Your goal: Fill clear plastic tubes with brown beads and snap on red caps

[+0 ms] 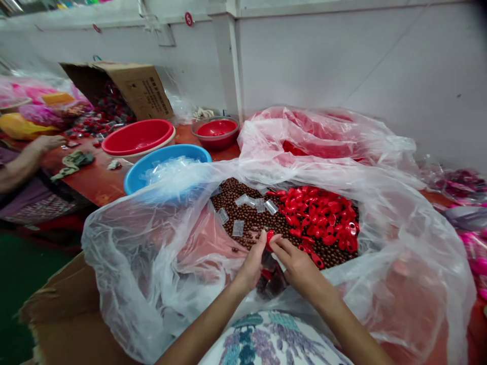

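Note:
My left hand [252, 263] and my right hand [294, 257] meet over an open clear plastic bag [144, 243]. Between their fingertips is a small red plastic piece [270, 237], pinched from both sides. Brown beads [247, 195] spread beneath and beyond my hands. On the beads to the right lies a heap of red plastic pieces [319, 215], glossy and rounded. Several small transparent plastic pieces [238, 228] rest on the beads to the left. Below my wrists, more red and clear pieces [272, 284] show, partly hidden by my hands.
A blue basin [131, 175] with clear pieces, a red basin [139, 137] and a smaller red bowl [216, 128] stand behind the bag. Farther left, a tipped carton [146, 94] spills red and clear pieces. Another person's hand [49, 143] is at far left. A wall closes off the back.

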{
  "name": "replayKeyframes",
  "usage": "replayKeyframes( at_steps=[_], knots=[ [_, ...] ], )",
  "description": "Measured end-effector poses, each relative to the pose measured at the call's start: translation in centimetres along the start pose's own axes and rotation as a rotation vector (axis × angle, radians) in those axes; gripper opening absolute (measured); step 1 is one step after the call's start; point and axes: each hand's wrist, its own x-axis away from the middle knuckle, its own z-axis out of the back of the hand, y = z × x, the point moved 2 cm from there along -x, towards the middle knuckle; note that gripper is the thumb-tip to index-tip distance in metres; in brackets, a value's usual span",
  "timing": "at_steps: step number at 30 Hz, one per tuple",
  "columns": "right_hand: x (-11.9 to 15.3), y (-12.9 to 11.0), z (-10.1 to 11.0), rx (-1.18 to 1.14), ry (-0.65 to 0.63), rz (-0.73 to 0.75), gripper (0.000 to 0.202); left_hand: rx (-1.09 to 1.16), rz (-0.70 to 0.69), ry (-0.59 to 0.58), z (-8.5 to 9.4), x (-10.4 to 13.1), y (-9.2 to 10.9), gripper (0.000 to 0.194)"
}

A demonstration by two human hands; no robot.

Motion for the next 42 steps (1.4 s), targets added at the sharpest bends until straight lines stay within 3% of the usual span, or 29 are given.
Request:
replayKeyframes(
  at_steps=[3, 6, 9, 13, 16, 21, 26, 31, 33, 36, 38, 42],
  knots=[
    [0.2, 0.7, -0.6, -0.271, 0.062, -0.132, 0.057, 0.062, 0.060, -0.049, -0.1, 0.1, 0.2, 0.046],
    [0.5, 1.0, -0.6, -0.428, 0.170, -0.249, 0.077, 0.118, 0.088, -0.052, -0.3, 0.1, 0.4, 0.041],
    [0.7, 0.6, -0.1, -0.184, 0.158, -0.192, 0.086, 0.136, 0.109, -0.056, -0.7, 0.1, 0.2, 0.041],
    [0.6, 0.1, 0.4, 0.186, 0.086, -0.056, 0.071, 0.094, 0.025, -0.012, -0.9, -0.1, -0.5, 0.042],
    [0.4, 0.1, 0.3, 0.316, 0.078, 0.003, 0.067, -0.009, -0.038, 0.008, -0.6, -0.3, -1.1, 0.045],
    [0.2, 0.1, 0.1, 0.373, 0.023, 0.035, 0.068, -0.116, 0.014, 0.045, -0.2, -0.4, -1.4, 0.050],
    [0.2, 0.3, 0.0, 0.383, -0.007, 0.049, 0.063, -0.118, -0.001, 0.044, -0.6, -0.1, -1.0, 0.041],
    [0.5, 0.3, -0.2, 0.365, -0.034, 0.073, 0.059, -0.162, 0.043, 0.026, -0.2, 0.0, -2.0, 0.039],
    [0.7, 0.1, -0.3, 0.329, -0.033, 0.061, 0.059, -0.246, 0.028, -0.002, 0.1, 0.1, -2.0, 0.043],
    [1.3, -0.2, -0.1, 0.254, -0.035, 0.012, 0.062, -0.544, -0.114, -0.036, 1.0, 0.1, -0.3, 0.049],
    [1.8, -0.5, 0.0, 0.207, -0.072, -0.021, 0.068, -0.799, -0.254, 0.044, 2.1, -0.1, 1.8, 0.050],
    [2.2, -1.1, 0.0, 0.138, -0.192, -0.038, 0.076, -1.380, -0.447, 0.495, 5.4, -0.7, 5.9, 0.042]
  ],
)
